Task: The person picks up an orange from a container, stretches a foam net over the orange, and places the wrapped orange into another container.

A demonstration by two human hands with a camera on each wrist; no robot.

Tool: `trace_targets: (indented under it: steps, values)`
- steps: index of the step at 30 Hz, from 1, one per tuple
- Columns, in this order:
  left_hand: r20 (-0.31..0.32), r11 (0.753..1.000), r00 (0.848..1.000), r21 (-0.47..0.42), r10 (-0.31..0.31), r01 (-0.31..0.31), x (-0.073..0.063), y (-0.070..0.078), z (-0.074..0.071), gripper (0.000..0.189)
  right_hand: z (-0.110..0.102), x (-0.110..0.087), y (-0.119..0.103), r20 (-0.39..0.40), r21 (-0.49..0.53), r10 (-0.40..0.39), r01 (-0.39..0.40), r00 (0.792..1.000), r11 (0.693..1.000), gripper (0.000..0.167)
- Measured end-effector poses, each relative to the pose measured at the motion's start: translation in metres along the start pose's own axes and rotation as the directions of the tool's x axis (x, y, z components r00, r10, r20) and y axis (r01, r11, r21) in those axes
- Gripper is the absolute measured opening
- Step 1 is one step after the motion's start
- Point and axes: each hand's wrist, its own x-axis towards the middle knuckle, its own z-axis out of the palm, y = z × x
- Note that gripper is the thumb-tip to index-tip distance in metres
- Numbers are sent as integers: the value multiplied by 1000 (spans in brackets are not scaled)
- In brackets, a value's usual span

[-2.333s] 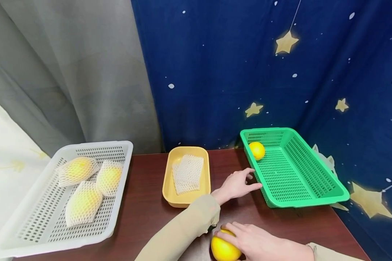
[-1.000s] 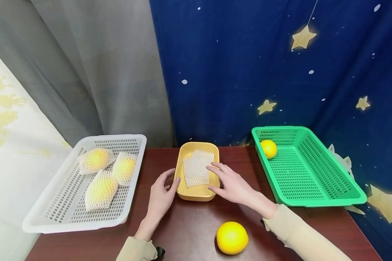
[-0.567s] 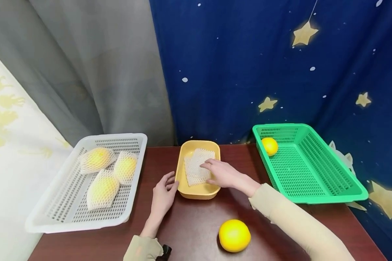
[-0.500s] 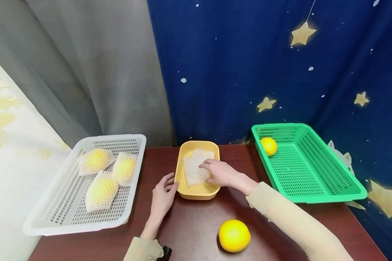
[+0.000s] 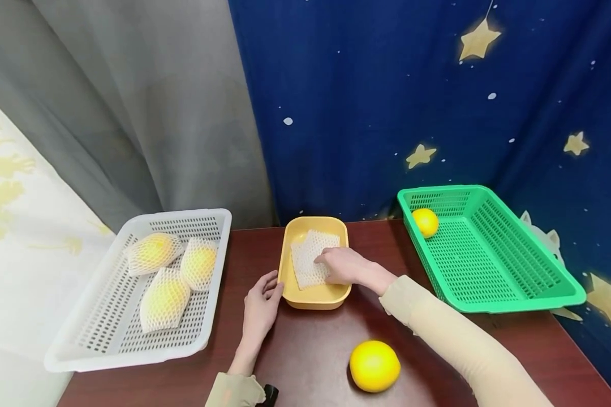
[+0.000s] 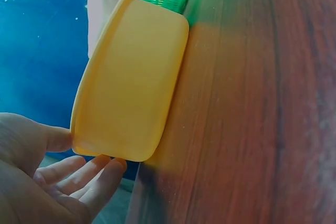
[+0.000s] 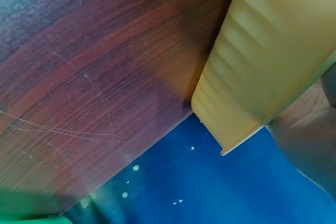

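Note:
In the head view my right hand (image 5: pixel 342 265) reaches over the right rim of a yellow tray (image 5: pixel 290 282). Its curled fingers pinch a white foam fruit net (image 5: pixel 313 249), one of the flat nets lying in the tray. The fingertips are partly hidden. My left hand (image 5: pixel 261 308) rests against the tray's left side with relaxed fingers. In the left wrist view its thumb (image 6: pixel 55 139) touches the rim, and the other fingers lie at the tray's end. A round yellow fruit (image 5: pixel 374 366), like an orange, sits on the table in front of the tray.
At left stands a white basket (image 5: pixel 107 356) with several foam-netted fruits (image 5: pixel 165 302). A green basket (image 5: pixel 483 305) at right holds one bare yellow fruit (image 5: pixel 425 223). Curtains (image 5: pixel 336 113) hang behind the dark wooden table (image 5: pixel 305 367).
The right hand let go of the fruit near the front, moved to the tray, and its fingers closed on a net. The left hand came from the green basket to the tray's left side.

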Motion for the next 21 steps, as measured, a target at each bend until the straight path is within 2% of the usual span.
trace_targets:
  steps: [4,6,9,12,17,21]
  values:
    - [-8,1000,1000,-4,16,-16,-2,1,0,37,-3,0,0,13,8,-25,25,1000,1000,42]
    - [-9,1000,1000,-8,22,-22,-3,1,0,37,-5,1,1,4,4,-44,44,999,999,31]
    - [-7,999,999,-15,31,-31,-3,1,1,36,-7,1,3,-40,13,-67,67,997,998,21]
    - [-13,999,1000,-20,26,-26,-3,0,2,36,-8,3,5,-86,25,-88,90,992,996,18]
    - [-18,999,999,-19,30,-31,-3,-1,2,36,-10,2,6,-178,58,-46,57,983,997,20]
    - [-14,999,999,-14,29,-29,-2,0,1,36,-19,-3,6,-288,110,27,5,957,994,16]
